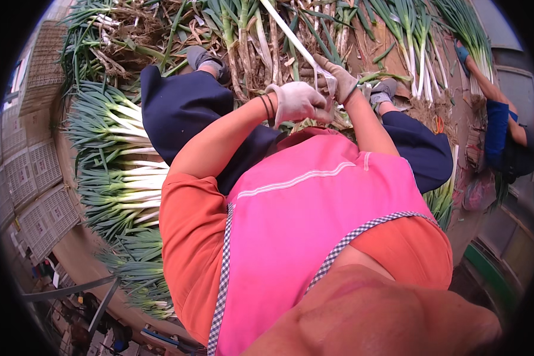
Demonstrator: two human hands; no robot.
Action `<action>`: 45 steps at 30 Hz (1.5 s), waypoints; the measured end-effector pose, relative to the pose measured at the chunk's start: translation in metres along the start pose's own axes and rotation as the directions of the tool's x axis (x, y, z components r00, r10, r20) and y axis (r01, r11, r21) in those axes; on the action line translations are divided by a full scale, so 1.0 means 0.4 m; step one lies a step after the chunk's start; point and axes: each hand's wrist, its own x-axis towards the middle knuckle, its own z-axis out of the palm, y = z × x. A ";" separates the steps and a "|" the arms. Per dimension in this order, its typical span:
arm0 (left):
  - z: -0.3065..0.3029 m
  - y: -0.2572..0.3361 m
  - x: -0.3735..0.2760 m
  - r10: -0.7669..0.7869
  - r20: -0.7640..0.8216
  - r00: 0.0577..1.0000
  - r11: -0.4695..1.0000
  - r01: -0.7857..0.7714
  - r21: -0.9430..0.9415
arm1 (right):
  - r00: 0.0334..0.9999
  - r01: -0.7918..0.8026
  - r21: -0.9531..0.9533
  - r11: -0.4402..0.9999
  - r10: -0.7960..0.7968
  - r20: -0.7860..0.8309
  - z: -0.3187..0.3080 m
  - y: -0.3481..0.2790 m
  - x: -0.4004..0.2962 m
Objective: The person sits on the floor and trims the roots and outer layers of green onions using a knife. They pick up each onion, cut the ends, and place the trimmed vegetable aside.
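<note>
Both my hands wear pale knit work gloves and meet in front of my lap. My right hand (340, 80) is around the lower part of a long green onion (289, 33), whose white stalk slants up and away from me. A thin white strip of outer skin (328, 82) hangs loose from the stalk. My left hand (300, 104) pinches that strip near its lower end, its fingers curled. Past my hands lie unpeeled green onions (247, 58) with brown, dirty stems and roots. The onion's root end is hidden by the gloves.
Clean green onions (124, 191) are laid in rows at my left. More bunches (420, 58) lie at the front right. Stacked plastic crates (33, 173) stand at far left. At far right, another person's arm (494, 89) reaches towards a green onion bunch (471, 40).
</note>
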 end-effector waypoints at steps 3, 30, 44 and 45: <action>-0.020 0.028 -0.024 -0.120 0.302 0.946 0.963 0.185 -0.198 | 0.968 0.039 -0.204 0.978 -0.087 -0.234 -0.037 0.061 0.027; -0.510 -0.208 -0.149 -0.834 -0.552 0.011 0.333 -0.787 -0.519 | 0.812 0.069 -0.795 -0.603 -0.429 0.396 -0.037 0.143 -0.389; -0.213 -0.292 -1.051 -0.762 -0.558 -0.330 0.616 -0.635 -0.466 | 0.889 -0.119 -0.960 -0.254 -0.458 0.011 -0.128 0.062 -0.276; -0.147 -0.296 -1.044 -0.848 -0.420 -0.323 0.509 -0.715 -0.478 | 0.901 -0.138 -0.955 -0.264 -0.434 -0.010 -0.116 0.066 -0.261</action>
